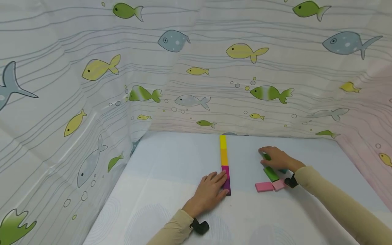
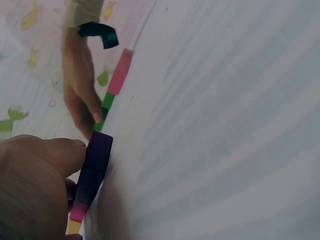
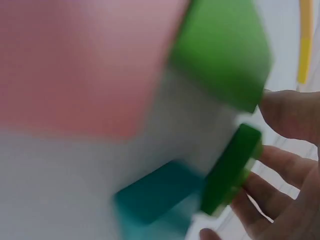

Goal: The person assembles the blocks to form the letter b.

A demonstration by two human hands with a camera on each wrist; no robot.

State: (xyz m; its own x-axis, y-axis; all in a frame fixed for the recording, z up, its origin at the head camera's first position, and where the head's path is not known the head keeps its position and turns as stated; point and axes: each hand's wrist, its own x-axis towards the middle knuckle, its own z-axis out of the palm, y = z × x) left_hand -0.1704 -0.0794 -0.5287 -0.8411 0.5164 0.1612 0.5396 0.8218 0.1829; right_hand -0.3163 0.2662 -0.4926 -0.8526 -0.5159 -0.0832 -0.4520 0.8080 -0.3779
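A straight row of flat blocks runs away from me: a purple block (image 1: 226,187), a magenta block (image 1: 225,170), an orange block (image 1: 224,157) and a yellow block (image 1: 223,141). My left hand (image 1: 209,192) rests along the left of the row, fingertips on the magenta block and thumb by the purple one. To the right, my right hand (image 1: 278,159) reaches over a dark green block (image 3: 230,170), its fingers touching the far side. In the right wrist view the thumb is apart from that block, beside a lighter green block (image 3: 225,55).
Two pink blocks, one on the left (image 1: 264,186) and one on the right (image 1: 279,185), lie near the lighter green one. A teal block (image 3: 160,192) sits under the right hand. Fish-patterned curtains (image 1: 214,81) enclose the white table (image 1: 171,160).
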